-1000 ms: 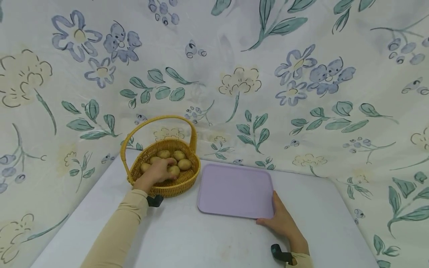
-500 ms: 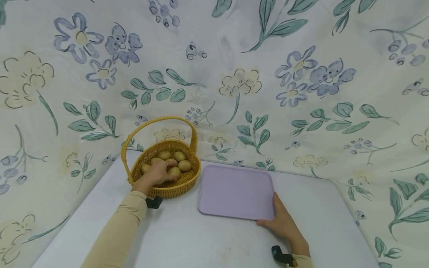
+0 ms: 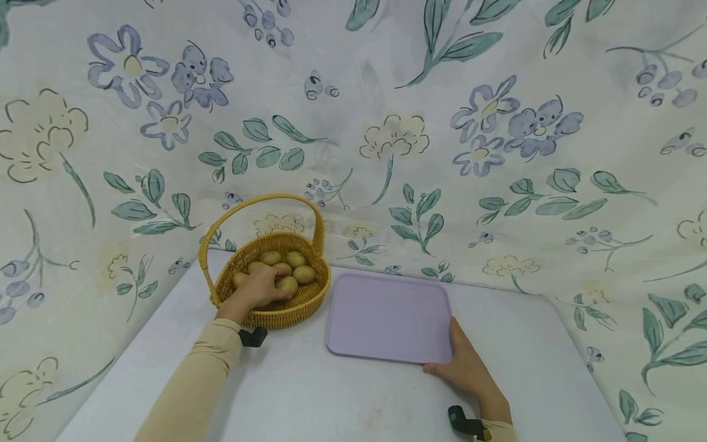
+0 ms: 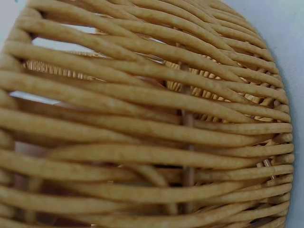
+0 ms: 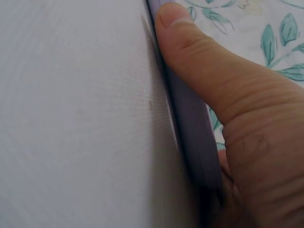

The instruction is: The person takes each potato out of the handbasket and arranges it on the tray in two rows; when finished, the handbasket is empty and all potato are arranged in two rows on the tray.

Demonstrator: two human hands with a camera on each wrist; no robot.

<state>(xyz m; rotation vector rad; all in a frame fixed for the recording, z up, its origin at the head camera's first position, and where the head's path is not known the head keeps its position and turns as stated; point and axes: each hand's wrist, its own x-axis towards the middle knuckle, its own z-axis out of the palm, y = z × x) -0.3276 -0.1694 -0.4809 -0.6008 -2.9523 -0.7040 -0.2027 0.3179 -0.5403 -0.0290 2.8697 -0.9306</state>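
Note:
My left hand (image 3: 256,288) reaches into a yellow wicker basket (image 3: 287,318) at the left of the table, thumb and fingers around a potato (image 3: 287,285). Several other potatoes lie about it, among them one potato (image 3: 304,274) to the right. In the left wrist view the basket's woven side (image 4: 142,128) fills the picture and hides the fingers. On the right, my right hand (image 3: 468,368) holds a lilac rectangular tray (image 3: 389,319) by its near right corner. The right wrist view has the thumb (image 5: 190,42) against the tray's edge (image 5: 192,123).
The basket's tall arched handle (image 3: 270,196) rises over the potatoes. Both things rest on a white table (image 3: 331,399), the tray just right of the basket. Behind them a floral cloth (image 3: 342,166) meets the table's far edge.
Hardly anything differs. The head view has shifted slightly; both hands, the basket and the tray keep their places.

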